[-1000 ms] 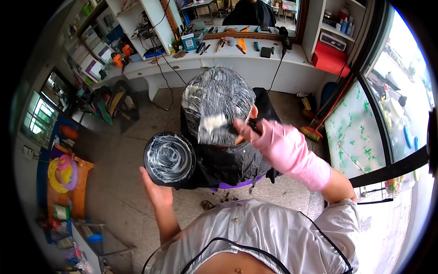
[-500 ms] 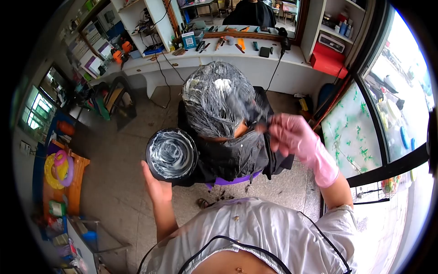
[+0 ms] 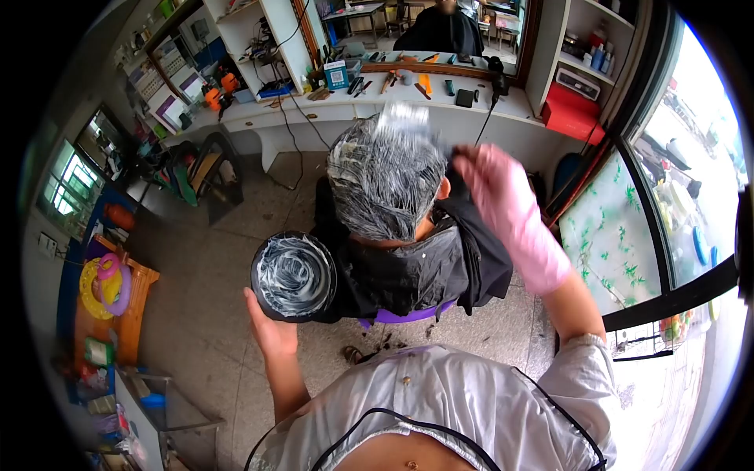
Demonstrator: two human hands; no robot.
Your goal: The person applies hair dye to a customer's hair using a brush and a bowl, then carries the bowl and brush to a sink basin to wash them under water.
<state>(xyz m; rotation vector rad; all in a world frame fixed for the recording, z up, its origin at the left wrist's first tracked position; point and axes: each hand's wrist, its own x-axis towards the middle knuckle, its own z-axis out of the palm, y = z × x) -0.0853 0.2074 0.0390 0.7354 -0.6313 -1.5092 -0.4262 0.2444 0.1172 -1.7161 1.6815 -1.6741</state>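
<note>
My bare left hand holds a dark bowl from below and the side, its inside coated with swirled white cream. In my right hand, covered by a pink glove, is a hair dye brush, smeared by motion, its pale bristle end over the top of a seated person's head. White cream streaks the dark hair all over, combed in lines. A black cape covers the person's shoulders, with the bowl just left of it.
Ahead runs a white counter with combs, clippers and a hair dryer, below a mirror. A red box sits on the right. Left stand a dark chair and an orange wooden bench. Cords hang from the counter.
My right hand has moved up and forward, carrying the brush from the right side of the head to its top. The bowl stays nearly in place, while the view has shifted slightly.
</note>
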